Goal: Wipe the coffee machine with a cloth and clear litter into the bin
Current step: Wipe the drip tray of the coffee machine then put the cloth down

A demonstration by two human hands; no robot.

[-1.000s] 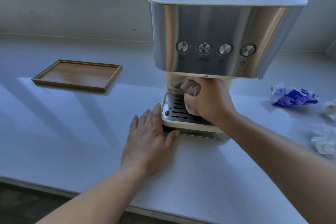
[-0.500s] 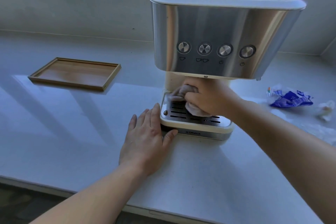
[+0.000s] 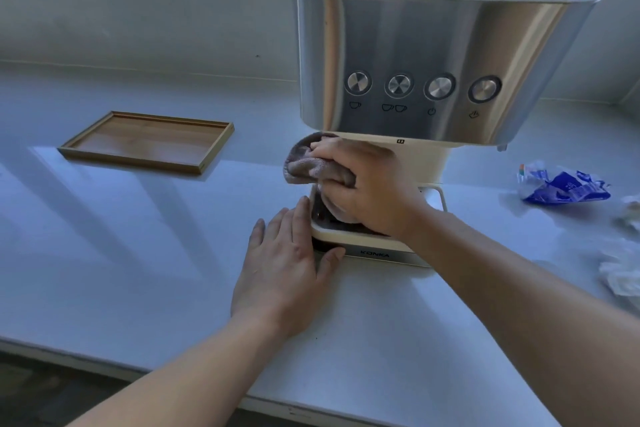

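Note:
A steel and cream coffee machine (image 3: 433,55) stands on the white counter (image 3: 138,270). My right hand (image 3: 367,184) is shut on a crumpled brown-grey cloth (image 3: 311,166) and presses it against the machine's left side above the drip tray (image 3: 346,236). My left hand (image 3: 284,270) lies flat and open on the counter, its thumb against the machine's base. Litter lies at the right: a blue and white wrapper (image 3: 564,187) and crumpled white tissues (image 3: 620,274). No bin is in view.
A shallow wooden tray (image 3: 147,140) sits on the counter to the left of the machine. A grey wall runs behind. The counter's front edge passes near the bottom of the view, with dark floor below it.
My right hand has slid the cloth leftward and upward, from over the drip tray grille to the machine's left edge. My left hand has stayed in place.

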